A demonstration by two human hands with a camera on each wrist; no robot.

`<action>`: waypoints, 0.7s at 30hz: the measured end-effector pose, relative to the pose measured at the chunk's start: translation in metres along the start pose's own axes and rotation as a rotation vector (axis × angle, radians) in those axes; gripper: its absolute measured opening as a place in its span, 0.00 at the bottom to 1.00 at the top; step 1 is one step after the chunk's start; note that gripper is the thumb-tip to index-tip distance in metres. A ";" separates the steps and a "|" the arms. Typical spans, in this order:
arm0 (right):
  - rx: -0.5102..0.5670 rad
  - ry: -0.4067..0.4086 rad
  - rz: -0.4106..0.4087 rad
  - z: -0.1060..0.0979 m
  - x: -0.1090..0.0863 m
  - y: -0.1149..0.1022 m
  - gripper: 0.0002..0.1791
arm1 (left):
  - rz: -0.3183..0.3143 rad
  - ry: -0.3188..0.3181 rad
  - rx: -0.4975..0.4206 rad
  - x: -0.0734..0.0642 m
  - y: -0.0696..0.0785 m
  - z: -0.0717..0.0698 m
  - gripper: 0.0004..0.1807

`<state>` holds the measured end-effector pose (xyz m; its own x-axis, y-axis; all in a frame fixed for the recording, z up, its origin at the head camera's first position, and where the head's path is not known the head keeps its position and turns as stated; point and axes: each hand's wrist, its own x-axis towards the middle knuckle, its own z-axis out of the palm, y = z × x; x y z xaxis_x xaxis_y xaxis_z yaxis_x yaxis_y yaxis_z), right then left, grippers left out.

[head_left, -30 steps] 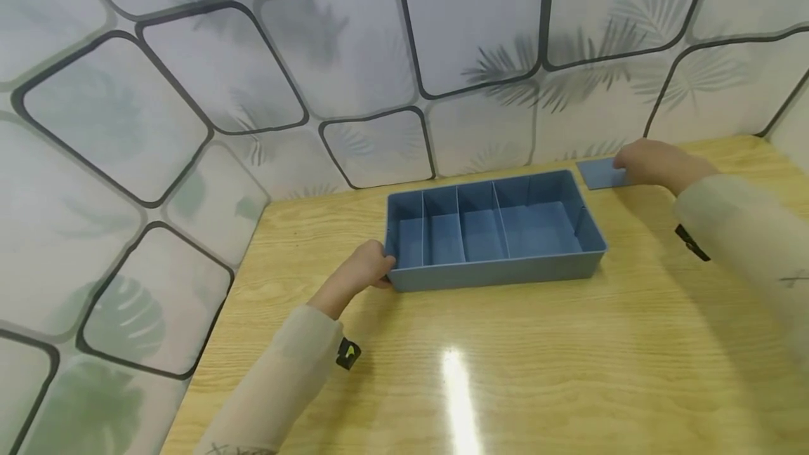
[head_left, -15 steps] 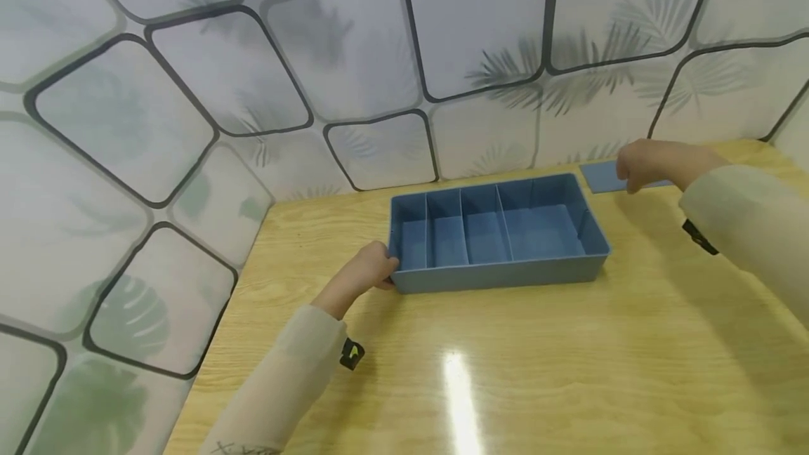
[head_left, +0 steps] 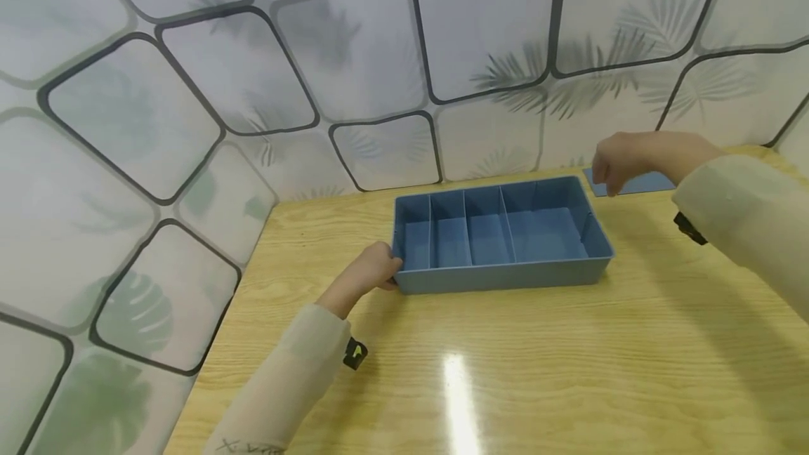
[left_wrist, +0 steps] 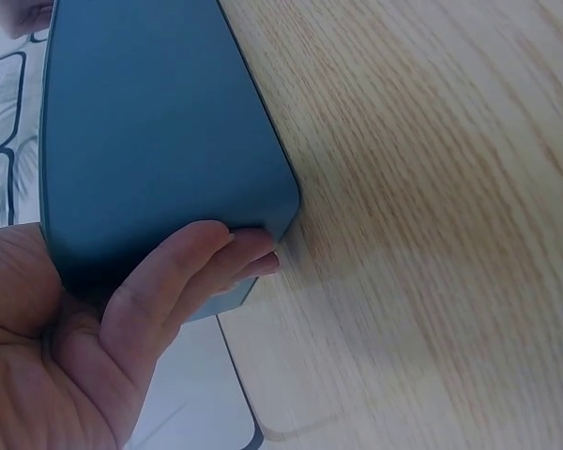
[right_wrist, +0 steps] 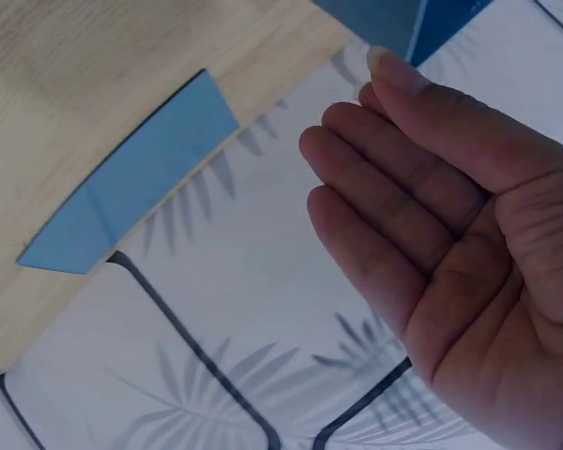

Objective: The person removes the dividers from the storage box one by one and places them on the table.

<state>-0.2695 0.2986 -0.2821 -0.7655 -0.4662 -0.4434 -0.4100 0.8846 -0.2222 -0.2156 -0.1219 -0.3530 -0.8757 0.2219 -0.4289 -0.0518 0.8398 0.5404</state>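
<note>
A blue rectangular tray [head_left: 505, 277] with thin dividers lies on the table, its widest compartment at the right. My left hand [head_left: 366, 271] grips its near left corner, thumb at the rim. In the left wrist view, fingers [left_wrist: 159, 291] curl against the tray's outer wall [left_wrist: 159, 131]. Beyond the tray's right end, a flat blue panel [head_left: 645, 184] lies along the back edge of the table. My right hand [head_left: 632, 160] hovers above its left part and holds nothing. The right wrist view shows that palm [right_wrist: 479, 309] with fingers relaxed, apart from the panel [right_wrist: 141, 178].
The light wood table [head_left: 505, 357] meets a patterned wall [head_left: 480, 34] right behind the tray and panel. Another wall [head_left: 189, 251] bounds the table on the left.
My right hand has moved off the panel, up and to the left, uncovering more of it. The left hand stays at the tray's corner; the view has shifted slightly.
</note>
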 end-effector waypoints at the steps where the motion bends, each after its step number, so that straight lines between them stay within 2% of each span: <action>1: -0.011 -0.003 -0.005 -0.002 0.001 -0.003 0.18 | 0.000 0.000 -0.003 0.000 0.000 0.000 0.17; 7: -0.087 0.016 -0.028 -0.011 0.003 -0.020 0.17 | -0.009 0.010 -0.003 0.000 0.001 0.000 0.17; 14: -0.108 0.018 -0.056 -0.019 0.008 -0.040 0.17 | -0.016 -0.001 0.004 0.001 0.001 0.000 0.17; 21: -0.168 0.043 -0.146 -0.020 0.015 -0.059 0.15 | -0.018 0.000 -0.001 0.000 0.000 0.000 0.16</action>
<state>-0.2672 0.2390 -0.2582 -0.7110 -0.5924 -0.3788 -0.5921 0.7950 -0.1319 -0.2154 -0.1215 -0.3527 -0.8744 0.2066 -0.4390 -0.0683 0.8434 0.5329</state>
